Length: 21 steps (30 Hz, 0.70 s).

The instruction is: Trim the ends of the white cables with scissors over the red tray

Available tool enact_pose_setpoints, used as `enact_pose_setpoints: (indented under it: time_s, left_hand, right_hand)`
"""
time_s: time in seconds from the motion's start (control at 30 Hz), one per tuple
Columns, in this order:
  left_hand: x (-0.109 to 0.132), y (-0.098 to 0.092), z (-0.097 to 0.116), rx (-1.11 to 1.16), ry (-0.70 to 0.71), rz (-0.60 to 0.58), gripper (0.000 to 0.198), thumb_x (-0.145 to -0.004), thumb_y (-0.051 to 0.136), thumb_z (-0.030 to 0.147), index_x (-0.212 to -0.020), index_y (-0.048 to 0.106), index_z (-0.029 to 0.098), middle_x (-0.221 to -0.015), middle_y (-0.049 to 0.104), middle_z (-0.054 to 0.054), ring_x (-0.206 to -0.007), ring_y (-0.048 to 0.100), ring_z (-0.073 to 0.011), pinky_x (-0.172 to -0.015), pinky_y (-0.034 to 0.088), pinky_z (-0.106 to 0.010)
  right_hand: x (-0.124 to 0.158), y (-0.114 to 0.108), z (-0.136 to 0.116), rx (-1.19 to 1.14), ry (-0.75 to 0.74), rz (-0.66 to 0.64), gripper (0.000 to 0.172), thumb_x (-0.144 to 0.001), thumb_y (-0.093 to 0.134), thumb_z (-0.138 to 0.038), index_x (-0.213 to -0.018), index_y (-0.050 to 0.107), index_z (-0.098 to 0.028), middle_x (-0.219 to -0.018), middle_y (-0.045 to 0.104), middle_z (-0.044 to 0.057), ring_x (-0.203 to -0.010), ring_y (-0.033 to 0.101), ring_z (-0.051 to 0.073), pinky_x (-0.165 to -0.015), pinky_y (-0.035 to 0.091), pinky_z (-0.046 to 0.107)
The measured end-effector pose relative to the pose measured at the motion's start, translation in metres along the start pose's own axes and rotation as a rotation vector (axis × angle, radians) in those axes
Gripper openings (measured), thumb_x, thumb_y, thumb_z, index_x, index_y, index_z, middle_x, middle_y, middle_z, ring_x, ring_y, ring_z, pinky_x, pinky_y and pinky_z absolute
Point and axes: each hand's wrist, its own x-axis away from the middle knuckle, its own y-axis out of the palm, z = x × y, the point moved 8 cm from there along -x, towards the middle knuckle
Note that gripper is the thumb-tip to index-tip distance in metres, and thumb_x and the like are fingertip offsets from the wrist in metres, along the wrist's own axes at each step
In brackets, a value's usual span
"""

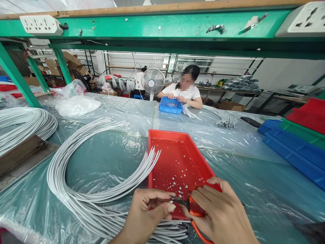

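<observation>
Orange-handled scissors (194, 207) are gripped in my right hand (220, 213), with their dark blades pointing left to the fingertips of my left hand (152, 206). My left thumb and fingers are pinched together at the blade tips; what lies between them is too small to make out. Both hands are over the near end of a red tray (169, 135), which has small pale scraps on its floor. A looped bundle of grey-white cables (58, 173) lies to the left. One end of it rests over the tray's left rim, and the other passes beneath my left hand.
Across the table, a person works over a blue tray (170, 107) beside more cables (223, 118). Another cable coil (48, 122) and a metal piece (22, 154) lie at left. Stacked trays (297, 142) stand at right. A green shelf beam (162, 28) spans above.
</observation>
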Motion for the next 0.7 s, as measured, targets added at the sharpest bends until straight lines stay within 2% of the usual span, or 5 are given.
enact_pose_setpoints:
  time_s: [0.1, 0.33, 0.57, 0.7]
  left_hand:
    - [0.000, -0.001, 0.000, -0.029, 0.007, 0.008, 0.014, -0.062, 0.073, 0.020, -0.074, 0.072, 0.012, -0.061, 0.069, -0.003, -0.045, 0.057, -0.0066, -0.046, 0.048, -0.015]
    - [0.001, 0.001, 0.003, -0.073, -0.044, -0.005, 0.016, -0.061, 0.074, 0.021, -0.074, 0.073, 0.012, -0.054, 0.063, -0.001, -0.044, 0.054, -0.0059, -0.045, 0.045, -0.015]
    - [0.000, 0.000, -0.001, -0.042, -0.069, -0.002, 0.019, -0.060, 0.075, 0.023, -0.075, 0.072, 0.012, -0.054, 0.063, 0.000, -0.044, 0.055, -0.0067, -0.046, 0.047, -0.017]
    - [0.000, -0.002, -0.004, -0.047, -0.060, -0.024, 0.020, -0.063, 0.073, 0.023, -0.080, 0.072, 0.013, -0.061, 0.066, -0.002, -0.048, 0.055, -0.0074, -0.049, 0.049, -0.018]
  right_hand:
    - [0.002, 0.000, -0.001, 0.005, -0.015, -0.010, 0.028, -0.078, 0.047, -0.019, -0.051, 0.041, -0.018, -0.044, 0.040, -0.005, -0.043, 0.032, 0.009, -0.069, 0.031, 0.031]
    - [0.002, -0.002, -0.003, 0.018, -0.037, 0.005, 0.030, -0.080, 0.046, -0.020, -0.050, 0.041, -0.018, -0.043, 0.040, -0.005, -0.043, 0.032, 0.010, -0.068, 0.031, 0.030]
    - [0.011, -0.002, -0.005, 0.150, -0.087, 0.062, 0.036, -0.087, 0.040, -0.023, -0.051, 0.045, -0.018, -0.044, 0.042, -0.003, -0.044, 0.034, 0.011, -0.066, 0.032, 0.030]
    - [0.019, -0.004, -0.013, 0.213, -0.168, 0.101, 0.036, -0.091, 0.036, -0.028, -0.060, 0.050, -0.018, -0.049, 0.053, 0.000, -0.048, 0.042, 0.013, -0.066, 0.031, 0.033]
